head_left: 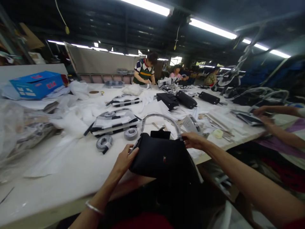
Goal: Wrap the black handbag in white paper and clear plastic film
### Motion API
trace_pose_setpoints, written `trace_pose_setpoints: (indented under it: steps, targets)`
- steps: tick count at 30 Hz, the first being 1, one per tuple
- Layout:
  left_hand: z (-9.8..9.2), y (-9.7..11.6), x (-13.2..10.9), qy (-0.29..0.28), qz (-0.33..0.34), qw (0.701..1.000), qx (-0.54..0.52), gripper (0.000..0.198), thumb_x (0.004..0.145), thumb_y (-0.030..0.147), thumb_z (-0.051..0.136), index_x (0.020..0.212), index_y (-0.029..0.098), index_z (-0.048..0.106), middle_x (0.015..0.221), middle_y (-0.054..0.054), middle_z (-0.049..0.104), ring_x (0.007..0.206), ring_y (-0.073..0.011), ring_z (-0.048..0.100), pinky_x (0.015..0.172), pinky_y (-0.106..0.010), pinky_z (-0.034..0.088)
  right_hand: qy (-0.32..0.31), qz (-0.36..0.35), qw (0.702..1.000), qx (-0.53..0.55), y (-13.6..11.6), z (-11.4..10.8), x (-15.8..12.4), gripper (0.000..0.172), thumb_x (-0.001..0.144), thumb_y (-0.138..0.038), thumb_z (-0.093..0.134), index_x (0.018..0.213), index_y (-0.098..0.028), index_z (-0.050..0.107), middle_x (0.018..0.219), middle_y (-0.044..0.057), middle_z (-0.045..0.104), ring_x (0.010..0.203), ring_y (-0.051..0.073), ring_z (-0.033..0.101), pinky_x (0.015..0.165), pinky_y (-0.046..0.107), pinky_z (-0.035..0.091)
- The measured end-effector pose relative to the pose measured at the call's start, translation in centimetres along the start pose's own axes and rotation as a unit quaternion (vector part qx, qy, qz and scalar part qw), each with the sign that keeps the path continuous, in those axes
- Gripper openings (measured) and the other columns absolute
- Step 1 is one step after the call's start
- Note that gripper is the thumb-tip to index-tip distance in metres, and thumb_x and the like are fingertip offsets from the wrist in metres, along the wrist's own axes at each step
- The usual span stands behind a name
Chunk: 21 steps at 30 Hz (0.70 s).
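Observation:
A black handbag [154, 156] with a small emblem on its front is between my hands at the table's near edge. Its handle [162, 115] arches up, wrapped in clear plastic, and a black flap stands up at the opening. My left hand [125, 159] grips the bag's left side, thumb on the front. My right hand [192, 140] pinches the upper right corner, close to the handle's base. Two rolled grey straps, one a wrapped coil [104, 143] and the other a smaller coil [131, 133], lie left of the bag.
Flat wrapped bag pieces [114, 122] lie beyond the coils. Black bags [186, 99] stand farther back. A blue box [37, 84] and plastic sheeting [19, 127] occupy the left. At right, a co-worker's hands [264, 114] touch a dark piece; another person [144, 71] stands across the white table [78, 178].

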State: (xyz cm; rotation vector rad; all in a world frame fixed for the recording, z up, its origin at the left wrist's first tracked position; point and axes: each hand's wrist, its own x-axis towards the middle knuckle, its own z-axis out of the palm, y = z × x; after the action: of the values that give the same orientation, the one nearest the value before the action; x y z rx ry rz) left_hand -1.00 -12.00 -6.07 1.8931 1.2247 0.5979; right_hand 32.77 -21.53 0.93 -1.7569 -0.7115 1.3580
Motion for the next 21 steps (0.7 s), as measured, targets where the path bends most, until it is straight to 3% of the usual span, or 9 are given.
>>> trace_pose_setpoints:
  steps: [2, 4, 7, 10, 12, 14, 16, 18, 21]
  targets:
    - [-0.3, 0.6, 0.4, -0.023, -0.028, 0.997, 0.068, 0.052, 0.09, 0.056, 0.039, 0.123, 0.019, 0.055, 0.103, -0.01, 0.07, 0.097, -0.0301, 0.066, 0.088, -0.042, 0.048, 0.049, -0.039, 0.998, 0.005, -0.1, -0.3, -0.3, 0.008, 0.088, -0.024, 0.053, 0.086, -0.017, 0.057, 0.086, 0.004, 0.067, 0.067, 0.011, 0.065, 0.064, 0.023, 0.057]
    - [-0.7, 1.1, 0.5, -0.03, -0.038, 0.99, 0.132, 0.049, 0.092, 0.051, 0.04, 0.13, 0.022, 0.051, 0.109, -0.01, 0.07, 0.098, -0.0299, 0.067, 0.088, -0.044, 0.048, 0.123, -0.092, 0.987, -0.04, 0.4, -0.2, -1.3, 0.017, 0.089, -0.032, 0.055, 0.095, -0.017, 0.061, 0.103, 0.009, 0.068, 0.085, 0.017, 0.068, 0.076, 0.03, 0.059]
    - [-1.3, 2.1, 0.2, 0.029, 0.043, 0.983, 0.179, 0.045, 0.092, 0.041, 0.048, 0.133, 0.023, 0.048, 0.128, -0.01, 0.062, 0.111, -0.028, 0.063, 0.095, -0.044, 0.048, 0.226, -0.24, 0.922, -0.202, 2.2, 1.1, -3.8, 0.033, 0.089, -0.042, 0.057, 0.111, -0.019, 0.064, 0.117, 0.012, 0.067, 0.108, 0.027, 0.065, 0.095, 0.044, 0.054]
    - [-1.4, 4.3, -0.4, 0.067, 0.207, 0.96, 0.174, 0.042, 0.093, 0.035, 0.051, 0.133, 0.022, 0.051, 0.138, -0.01, 0.055, 0.128, -0.0258, 0.052, 0.106, -0.043, 0.044, 0.189, -0.411, 0.822, -0.346, 4.1, 3.6, -6.4, 0.039, 0.092, -0.043, 0.055, 0.127, -0.027, 0.059, 0.137, 0.008, 0.059, 0.128, 0.027, 0.053, 0.111, 0.049, 0.041]
    - [-1.1, 6.1, -0.7, 0.035, 0.291, 0.938, 0.186, 0.044, 0.094, 0.035, 0.053, 0.135, 0.022, 0.05, 0.144, -0.01, 0.051, 0.134, -0.0254, 0.047, 0.112, -0.044, 0.04, 0.134, -0.469, 0.766, -0.42, 4.9, 5.4, -7.3, 0.042, 0.093, -0.038, 0.057, 0.133, -0.029, 0.055, 0.143, 0.006, 0.054, 0.134, 0.025, 0.048, 0.114, 0.048, 0.039]
    - [-0.4, 7.3, -1.0, -0.03, 0.34, 0.913, 0.225, 0.057, 0.092, 0.044, 0.059, 0.142, 0.022, 0.045, 0.151, -0.012, 0.043, 0.141, -0.0279, 0.038, 0.116, -0.048, 0.035, 0.103, -0.487, 0.725, -0.476, 5.4, 6.8, -7.1, 0.052, 0.089, -0.036, 0.063, 0.138, -0.026, 0.051, 0.146, 0.008, 0.052, 0.136, 0.026, 0.046, 0.114, 0.048, 0.039]
    - [0.8, 7.3, -1.0, -0.104, 0.352, 0.89, 0.271, 0.08, 0.083, 0.059, 0.066, 0.147, 0.019, 0.039, 0.154, -0.016, 0.037, 0.145, -0.0322, 0.031, 0.118, -0.053, 0.029, 0.098, -0.487, 0.7, -0.512, 6.0, 7.7, -6.1, 0.061, 0.084, -0.037, 0.07, 0.14, -0.021, 0.049, 0.147, 0.011, 0.051, 0.136, 0.029, 0.046, 0.114, 0.05, 0.039]
    - [2.3, 6.3, -0.9, -0.162, 0.323, 0.878, 0.313, 0.099, 0.072, 0.066, 0.073, 0.148, 0.014, 0.036, 0.153, -0.021, 0.036, 0.143, -0.036, 0.033, 0.117, -0.056, 0.029, 0.099, -0.481, 0.689, -0.533, 6.8, 8.0, -4.8, 0.061, 0.082, -0.039, 0.073, 0.136, -0.019, 0.053, 0.142, 0.012, 0.055, 0.133, 0.03, 0.05, 0.113, 0.052, 0.04]
    - [4.2, 4.5, -0.5, -0.2, 0.277, 0.874, 0.345, 0.108, 0.064, 0.059, 0.083, 0.149, 0.014, 0.034, 0.153, -0.024, 0.035, 0.14, -0.0372, 0.037, 0.114, -0.055, 0.034, 0.097, -0.478, 0.681, -0.546, 8.4, 8.1, -3.2, 0.058, 0.082, -0.045, 0.072, 0.132, -0.02, 0.057, 0.135, 0.011, 0.062, 0.126, 0.031, 0.056, 0.11, 0.055, 0.042]
